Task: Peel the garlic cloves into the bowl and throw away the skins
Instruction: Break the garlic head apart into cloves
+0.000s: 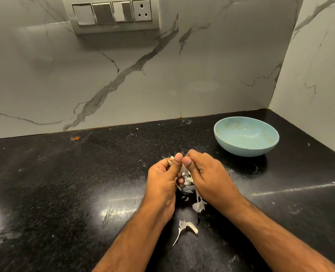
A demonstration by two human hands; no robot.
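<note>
Peeling in progress, head view only. Both hands are meeting over the black granite counter (64,173), near the middle. The left hand (162,179) is curling around a garlic head (186,176), thumb up; the right hand (208,173) is pinching the same garlic from the right, thumb tip almost touching the left thumb. White papery bits are showing in the gap between the palms; the cloves themselves are mostly hidden, so I cannot tell how many are separated.

Loose skins are lying on the counter: one skin piece (199,205) is trailing just below the right hand, another curled skin strip (186,227) is sitting nearer the camera, between the forearms. Small flecks are scattered around.

The pale blue bowl (246,138) is standing far right, well apart from the hands, close to the corner of the marble backsplash (123,75). It is appearing empty apart from faint smears, so I judge that no peeled clove is in it yet.

Risks, as judged from here:
- A clove is likely to pop out sideways if the thumbs are pressing too hard, rolling across the slick counter.
- Skin fragments are clinging to fingers, so they may be carried into the bowl with a clove.
- Light flakes may be drifting off the counter edge before collection.
- No bin is in view; disposal will need a carry.
</note>
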